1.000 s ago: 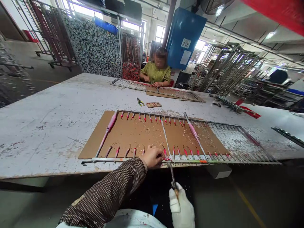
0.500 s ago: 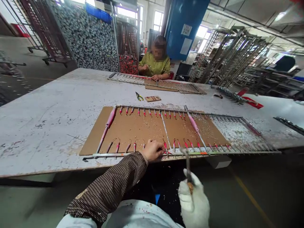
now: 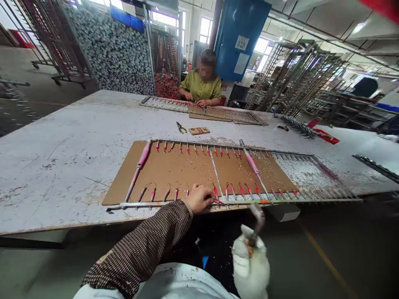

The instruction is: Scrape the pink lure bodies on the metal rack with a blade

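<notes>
A metal rack [image 3: 174, 203] with rows of pink-coated hooks [image 3: 153, 193] lies on brown cardboard [image 3: 177, 166] before me. My left hand [image 3: 199, 198] rests on its front bar, fingers curled closed beside one upright hook [image 3: 215, 192]. A small red tip shows just past the fingertips; what they pinch is hidden. In a white glove, my right hand [image 3: 251, 263] is closed round a hammer [image 3: 258, 218], blurred by motion. The hammer's metal head is up near the front bar, apart from it, right of my left hand.
Pliers [image 3: 181, 127] and a small marked board [image 3: 199, 131] lie beyond the rack on the white table [image 3: 77, 128]. Across it, a person in a green shirt [image 3: 201, 87] works at another rack [image 3: 168, 104]. Coating chips are scattered about. A white box [image 3: 285, 213] sits under the table edge.
My right hand has drawn the hammer slightly back, and its head has swung right, away from the left hand. My left hand keeps its place on the bar. The view has shifted slightly.
</notes>
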A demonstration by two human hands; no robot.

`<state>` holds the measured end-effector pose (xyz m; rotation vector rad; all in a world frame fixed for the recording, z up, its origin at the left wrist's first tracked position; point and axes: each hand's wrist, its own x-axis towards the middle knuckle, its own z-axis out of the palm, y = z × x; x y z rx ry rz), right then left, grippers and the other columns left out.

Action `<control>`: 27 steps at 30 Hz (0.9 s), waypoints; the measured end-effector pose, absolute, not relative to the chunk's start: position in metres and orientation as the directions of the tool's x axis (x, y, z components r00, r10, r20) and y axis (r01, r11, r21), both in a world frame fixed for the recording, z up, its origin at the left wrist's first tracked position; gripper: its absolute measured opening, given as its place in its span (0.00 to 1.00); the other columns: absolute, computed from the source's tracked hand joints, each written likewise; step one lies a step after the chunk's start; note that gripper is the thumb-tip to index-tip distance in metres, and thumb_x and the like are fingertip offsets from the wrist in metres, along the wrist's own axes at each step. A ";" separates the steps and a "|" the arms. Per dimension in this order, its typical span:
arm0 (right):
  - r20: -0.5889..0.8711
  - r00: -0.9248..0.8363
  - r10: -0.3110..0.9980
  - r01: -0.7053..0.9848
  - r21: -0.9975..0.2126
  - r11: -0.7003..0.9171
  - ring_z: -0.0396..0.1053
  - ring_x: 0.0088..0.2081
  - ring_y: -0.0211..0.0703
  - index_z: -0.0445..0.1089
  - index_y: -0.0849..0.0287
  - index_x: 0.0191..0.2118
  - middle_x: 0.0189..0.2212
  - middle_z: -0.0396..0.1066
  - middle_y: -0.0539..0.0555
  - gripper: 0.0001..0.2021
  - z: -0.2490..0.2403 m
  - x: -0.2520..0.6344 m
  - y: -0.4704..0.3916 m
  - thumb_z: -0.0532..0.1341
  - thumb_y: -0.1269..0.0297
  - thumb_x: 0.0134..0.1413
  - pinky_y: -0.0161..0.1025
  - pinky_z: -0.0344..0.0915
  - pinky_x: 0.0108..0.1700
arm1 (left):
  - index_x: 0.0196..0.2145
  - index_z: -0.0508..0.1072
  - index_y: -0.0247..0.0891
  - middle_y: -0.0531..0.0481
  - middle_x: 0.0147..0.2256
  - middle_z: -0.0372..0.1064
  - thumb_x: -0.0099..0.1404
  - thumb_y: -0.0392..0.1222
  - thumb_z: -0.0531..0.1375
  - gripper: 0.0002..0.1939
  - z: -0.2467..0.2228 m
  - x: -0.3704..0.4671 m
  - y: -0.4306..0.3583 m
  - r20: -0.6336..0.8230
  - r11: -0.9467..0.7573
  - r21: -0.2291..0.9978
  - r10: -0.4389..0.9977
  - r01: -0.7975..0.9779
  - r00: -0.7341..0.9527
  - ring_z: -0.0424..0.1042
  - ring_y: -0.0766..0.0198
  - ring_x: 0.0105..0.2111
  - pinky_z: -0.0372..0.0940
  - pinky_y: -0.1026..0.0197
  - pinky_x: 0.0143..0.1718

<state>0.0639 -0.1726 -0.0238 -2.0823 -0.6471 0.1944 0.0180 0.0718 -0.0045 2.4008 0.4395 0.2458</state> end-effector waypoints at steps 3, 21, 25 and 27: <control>-0.057 0.781 0.622 0.354 -0.780 -0.515 0.76 0.33 0.49 0.73 0.58 0.50 0.34 0.78 0.57 0.30 -0.025 0.068 -0.165 0.50 0.39 0.60 0.41 0.70 0.36 | 0.34 0.77 0.42 0.52 0.36 0.77 0.64 0.39 0.59 0.06 -0.005 0.018 0.072 0.056 -0.725 0.640 0.376 0.256 0.925 0.69 0.60 0.42 0.50 0.55 0.52; 0.126 0.855 0.502 0.397 -0.783 -0.479 0.75 0.32 0.48 0.70 0.56 0.55 0.38 0.77 0.57 0.30 -0.001 0.073 -0.179 0.54 0.39 0.57 0.40 0.69 0.33 | 0.37 0.77 0.42 0.52 0.38 0.78 0.65 0.40 0.58 0.07 -0.001 0.018 0.072 0.053 -0.743 0.612 0.378 0.269 0.924 0.70 0.60 0.42 0.50 0.54 0.54; 0.079 0.821 0.566 0.392 -0.798 -0.457 0.75 0.29 0.47 0.74 0.57 0.47 0.32 0.77 0.56 0.29 -0.015 0.064 -0.165 0.52 0.38 0.58 0.40 0.69 0.32 | 0.37 0.77 0.43 0.53 0.38 0.78 0.65 0.40 0.58 0.07 -0.003 0.018 0.072 0.049 -0.742 0.614 0.376 0.269 0.925 0.70 0.60 0.43 0.50 0.54 0.53; -0.019 0.805 0.593 0.352 -0.789 -0.503 0.75 0.30 0.47 0.74 0.57 0.46 0.30 0.77 0.55 0.29 -0.019 0.061 -0.162 0.49 0.37 0.60 0.40 0.69 0.33 | 0.37 0.76 0.43 0.52 0.39 0.78 0.66 0.40 0.58 0.07 -0.004 0.018 0.072 0.055 -0.747 0.612 0.368 0.260 0.928 0.70 0.60 0.43 0.51 0.55 0.52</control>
